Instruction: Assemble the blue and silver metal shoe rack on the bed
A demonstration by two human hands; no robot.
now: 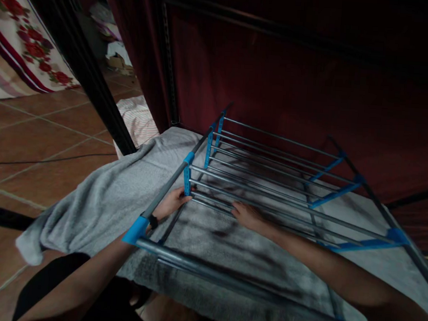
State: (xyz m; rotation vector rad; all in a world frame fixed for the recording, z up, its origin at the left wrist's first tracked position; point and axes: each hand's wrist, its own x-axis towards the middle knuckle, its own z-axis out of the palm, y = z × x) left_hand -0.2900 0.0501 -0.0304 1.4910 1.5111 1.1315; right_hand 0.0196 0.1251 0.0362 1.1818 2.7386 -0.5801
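A grey blanket [97, 206] covers the surface, one edge drooping toward the tiled floor [35, 138] — directly on the blanket stands a metal rack [270, 194] with blue joints

Metal tube rack [270, 194], blue plastic joints, rows of parallel rods, resting on grey blanket [97, 206]

We face a dark red curtain [278, 77] in dim light. Left of the curtain a terracotta tile floor [36, 133] spreads out. Farther left of it hangs a floral cloth [20, 44].

Head view, steeply down, close
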